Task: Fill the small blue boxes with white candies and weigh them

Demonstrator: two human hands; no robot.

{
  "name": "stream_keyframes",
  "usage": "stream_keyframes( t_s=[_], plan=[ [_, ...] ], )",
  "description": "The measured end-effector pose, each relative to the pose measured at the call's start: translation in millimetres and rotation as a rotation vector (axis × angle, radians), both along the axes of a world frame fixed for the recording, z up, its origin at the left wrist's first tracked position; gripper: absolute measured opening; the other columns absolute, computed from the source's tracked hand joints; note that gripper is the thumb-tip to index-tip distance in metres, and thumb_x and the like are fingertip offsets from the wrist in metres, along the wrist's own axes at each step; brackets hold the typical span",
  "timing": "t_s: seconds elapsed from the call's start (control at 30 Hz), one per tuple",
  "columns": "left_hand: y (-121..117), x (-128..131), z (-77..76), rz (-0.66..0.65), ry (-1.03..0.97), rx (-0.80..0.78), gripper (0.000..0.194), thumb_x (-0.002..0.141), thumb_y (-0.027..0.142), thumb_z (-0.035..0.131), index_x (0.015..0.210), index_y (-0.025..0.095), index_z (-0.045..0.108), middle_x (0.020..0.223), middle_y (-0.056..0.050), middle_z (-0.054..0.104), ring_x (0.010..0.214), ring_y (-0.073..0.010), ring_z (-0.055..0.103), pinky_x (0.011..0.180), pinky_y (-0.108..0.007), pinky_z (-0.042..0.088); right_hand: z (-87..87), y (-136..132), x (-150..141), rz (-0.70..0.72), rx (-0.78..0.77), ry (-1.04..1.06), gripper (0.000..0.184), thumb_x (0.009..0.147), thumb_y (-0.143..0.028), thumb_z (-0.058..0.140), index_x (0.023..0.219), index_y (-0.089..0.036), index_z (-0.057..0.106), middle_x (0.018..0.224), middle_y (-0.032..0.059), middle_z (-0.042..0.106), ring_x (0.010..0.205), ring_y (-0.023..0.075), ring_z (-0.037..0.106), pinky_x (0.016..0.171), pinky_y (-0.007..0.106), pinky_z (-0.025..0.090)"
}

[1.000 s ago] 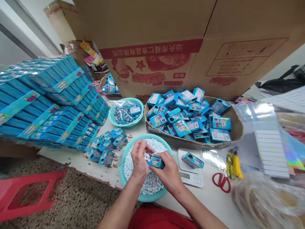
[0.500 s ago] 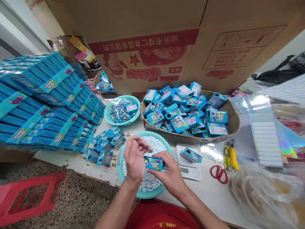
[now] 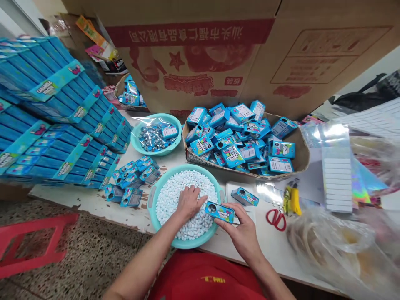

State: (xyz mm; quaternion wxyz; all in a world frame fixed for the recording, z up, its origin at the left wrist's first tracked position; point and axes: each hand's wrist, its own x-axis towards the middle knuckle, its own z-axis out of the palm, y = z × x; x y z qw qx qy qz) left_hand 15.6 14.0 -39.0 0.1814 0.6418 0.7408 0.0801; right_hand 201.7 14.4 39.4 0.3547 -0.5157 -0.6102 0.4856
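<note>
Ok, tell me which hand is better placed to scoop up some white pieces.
Left, I'd judge: the left hand has its fingers down on the white pieces, while the right hand is occupied, gripping a blue box.

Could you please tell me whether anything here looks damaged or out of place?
Left of the basin, the table looks worn: brown patches interrupt the white. Nothing else clearly stands out.

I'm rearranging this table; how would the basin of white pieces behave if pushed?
The basin is probably stiff, its outline evenly round. The white pieces spread across it likely add weight; loose and small, they could shift or roll.
</note>
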Motion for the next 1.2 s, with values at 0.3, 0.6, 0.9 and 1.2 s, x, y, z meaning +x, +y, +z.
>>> stream_keyframes(
  t_s=[0.3, 0.6, 0.9, 1.2],
  plan=[
    [5.6, -19.1, 10.3, 0.679, -0.868, 0.265, 0.026, 0.078, 0.039, 0.053, 0.06, 0.019, 0.052, 0.052, 0.003, 0.046, 0.051, -0.0111, 0.042, 0.052, -0.022, 0.033, -11.2, -0.6, -9.7, 0.037, 0.04, -0.036, 0.033, 0.067, -0.04, 0.076, 0.094, -0.023, 0.067, 0.093, 0.0048, 0.063, 0.087, 0.022, 0.061, 0.079, 0.035, 0.05],
    [4.9, -2.3, 99.6, 0.843, -1.68, 0.544, 0.023, 0.07, 0.032, 0.065, 0.064, 0.017, 0.049, 0.058, 0.003, 0.05, 0.049, -0.0087, 0.05, 0.046, -0.02, 0.038, -6.4, 0.2, -59.2, 0.233, 0.266, -0.142, 0.033, 0.069, -0.023, 0.075, 0.099, -0.022, 0.063, 0.092, 0.0035, 0.063, 0.089, 0.0216, 0.06, 0.078, 0.035, 0.049],
    [4.2, -3.6, 99.6, 0.877, -1.574, 0.623, 0.039, 0.075, 0.045, 0.065, 0.057, 0.017, 0.044, 0.051, 0.005, 0.043, 0.04, -0.0063, 0.04, 0.037, -0.02, 0.029, -1.9, 2.1, -66.2, 0.239, 0.341, -0.138, 0.03, 0.073, -0.023, 0.071, 0.101, -0.022, 0.06, 0.094, 0.0052, 0.062, 0.089, 0.0229, 0.057, 0.076, 0.037, 0.047],
    [0.5, -1.1, 119.5, 0.798, -1.65, 0.567, 0.044, 0.072, 0.047, 0.069, 0.056, 0.016, 0.043, 0.05, 0.006, 0.042, 0.038, -0.0046, 0.038, 0.035, -0.018, 0.026, 1.3, 3.6, -62.7, 0.208, 0.214, 0.025, 0.031, 0.068, -0.021, 0.075, 0.096, -0.022, 0.062, 0.092, 0.0035, 0.06, 0.089, 0.0208, 0.057, 0.079, 0.035, 0.047]
  ],
)
